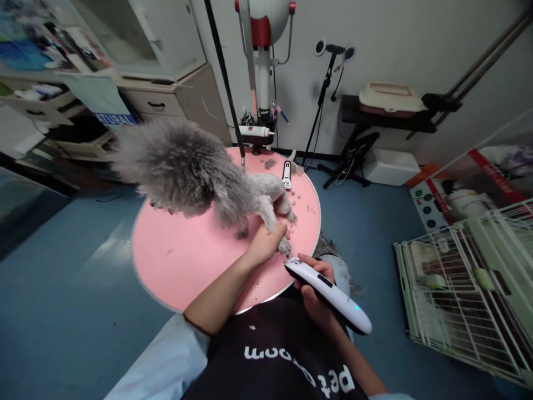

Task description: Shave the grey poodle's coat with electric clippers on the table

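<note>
A grey dog (187,166) with a fluffy head and close-cropped body stands on a round pink grooming table (183,255). My left hand (268,241) is wrapped round one of its legs, just above the paw (284,247). In my right hand (318,278) is a white and black hair clipper (333,294) with a small blue light lit. The clipper's blade end is close to that paw; whether it touches I cannot tell. Behind the dog lies a nail clipper (287,175), among tufts of cut grey fur (270,164).
A dark grooming pole (227,83) rises from the table's far side near a white tube (255,131). Beyond stand a dryer (264,28) and a tripod (322,94). A wire cage (462,294) is on the floor at right, cabinets (200,100) at back left.
</note>
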A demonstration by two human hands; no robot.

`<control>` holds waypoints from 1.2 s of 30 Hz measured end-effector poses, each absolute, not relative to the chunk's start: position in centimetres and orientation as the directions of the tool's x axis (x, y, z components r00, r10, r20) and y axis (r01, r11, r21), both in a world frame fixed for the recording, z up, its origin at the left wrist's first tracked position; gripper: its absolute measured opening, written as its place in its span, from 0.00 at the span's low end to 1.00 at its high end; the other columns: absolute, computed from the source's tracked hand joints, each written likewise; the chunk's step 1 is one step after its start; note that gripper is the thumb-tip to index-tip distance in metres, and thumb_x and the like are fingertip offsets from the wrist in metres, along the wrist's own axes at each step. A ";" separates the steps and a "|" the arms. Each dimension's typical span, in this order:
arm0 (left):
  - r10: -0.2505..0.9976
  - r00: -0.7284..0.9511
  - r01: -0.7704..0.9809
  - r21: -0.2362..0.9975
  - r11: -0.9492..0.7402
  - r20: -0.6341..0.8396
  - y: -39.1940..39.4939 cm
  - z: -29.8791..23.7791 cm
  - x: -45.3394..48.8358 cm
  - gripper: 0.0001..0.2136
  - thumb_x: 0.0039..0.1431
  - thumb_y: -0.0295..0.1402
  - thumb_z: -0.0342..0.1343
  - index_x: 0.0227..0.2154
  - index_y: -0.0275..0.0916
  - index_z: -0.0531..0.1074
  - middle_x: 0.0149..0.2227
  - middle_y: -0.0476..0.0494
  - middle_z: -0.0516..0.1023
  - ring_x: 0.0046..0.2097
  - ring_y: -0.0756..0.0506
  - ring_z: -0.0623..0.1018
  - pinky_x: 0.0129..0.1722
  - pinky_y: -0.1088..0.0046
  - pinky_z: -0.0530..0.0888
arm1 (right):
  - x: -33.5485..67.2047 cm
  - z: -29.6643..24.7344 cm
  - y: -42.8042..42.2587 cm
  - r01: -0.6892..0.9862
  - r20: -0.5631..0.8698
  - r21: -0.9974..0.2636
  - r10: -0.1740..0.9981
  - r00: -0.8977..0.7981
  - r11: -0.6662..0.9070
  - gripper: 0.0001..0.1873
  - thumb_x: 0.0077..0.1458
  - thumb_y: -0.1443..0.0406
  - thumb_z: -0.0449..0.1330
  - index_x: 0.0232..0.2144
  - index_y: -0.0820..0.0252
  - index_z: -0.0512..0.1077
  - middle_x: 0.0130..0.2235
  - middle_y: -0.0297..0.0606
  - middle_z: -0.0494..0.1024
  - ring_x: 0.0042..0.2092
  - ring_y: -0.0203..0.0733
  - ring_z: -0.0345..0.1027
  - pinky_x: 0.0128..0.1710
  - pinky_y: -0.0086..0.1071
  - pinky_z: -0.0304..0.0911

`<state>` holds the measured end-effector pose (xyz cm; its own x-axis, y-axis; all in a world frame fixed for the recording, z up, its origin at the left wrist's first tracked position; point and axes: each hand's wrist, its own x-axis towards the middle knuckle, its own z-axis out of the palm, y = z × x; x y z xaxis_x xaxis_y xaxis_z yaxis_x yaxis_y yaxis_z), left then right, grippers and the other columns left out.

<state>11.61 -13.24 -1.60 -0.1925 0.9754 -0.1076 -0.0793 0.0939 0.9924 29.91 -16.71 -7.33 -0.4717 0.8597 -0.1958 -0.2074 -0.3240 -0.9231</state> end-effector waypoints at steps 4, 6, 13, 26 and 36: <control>0.957 -0.241 -0.202 0.973 0.113 -0.161 -13.2 -1.1 12.5 0.30 0.50 0.64 0.51 0.22 0.36 0.66 0.15 0.53 0.63 0.17 0.54 0.64 0.17 0.79 0.59 | 28.2 -7.3 -17.4 -0.388 0.156 -0.921 0.954 -0.254 0.048 0.26 0.50 0.48 0.65 0.43 0.47 0.58 0.54 0.42 0.71 0.28 0.38 0.69 0.29 0.38 0.67; 0.950 -0.260 -0.247 0.963 0.106 -0.171 -13.2 -0.8 12.9 0.30 0.49 0.65 0.52 0.22 0.37 0.66 0.14 0.54 0.62 0.16 0.54 0.62 0.16 0.79 0.58 | 27.6 -7.0 -17.4 -0.424 0.245 -0.897 0.938 -0.243 0.124 0.22 0.54 0.50 0.63 0.44 0.48 0.59 0.54 0.41 0.70 0.29 0.36 0.69 0.32 0.38 0.68; 0.921 -0.348 -0.322 0.945 0.058 -0.176 -13.1 -0.4 13.4 0.31 0.45 0.65 0.55 0.21 0.37 0.66 0.14 0.53 0.62 0.17 0.54 0.63 0.16 0.79 0.58 | 26.8 -6.2 -17.3 -0.381 0.344 -0.892 0.911 -0.225 0.243 0.20 0.57 0.50 0.60 0.44 0.50 0.59 0.51 0.42 0.72 0.29 0.36 0.69 0.34 0.39 0.70; 0.882 -0.435 -0.346 0.938 0.021 -0.180 -12.9 0.3 14.2 0.29 0.46 0.62 0.56 0.20 0.36 0.67 0.15 0.52 0.65 0.18 0.53 0.65 0.19 0.77 0.61 | 25.5 -4.5 -18.2 -0.161 0.556 -0.826 0.827 -0.082 0.540 0.19 0.59 0.53 0.59 0.48 0.53 0.60 0.54 0.48 0.68 0.35 0.40 0.74 0.38 0.42 0.73; 0.878 -0.442 -0.384 0.924 0.002 -0.185 -12.8 0.7 14.1 0.29 0.44 0.64 0.56 0.21 0.37 0.67 0.14 0.53 0.65 0.15 0.54 0.62 0.15 0.78 0.57 | 25.2 -5.3 -18.5 -0.118 0.734 -0.673 0.679 0.018 0.730 0.25 0.59 0.47 0.56 0.52 0.52 0.61 0.55 0.49 0.69 0.33 0.42 0.75 0.34 0.44 0.74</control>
<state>14.08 -12.84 0.69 -0.4423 0.8775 -0.1853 -0.3836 0.0017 0.9235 25.24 -18.48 -5.34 0.0179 0.6793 0.7337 -0.1179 0.7301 -0.6731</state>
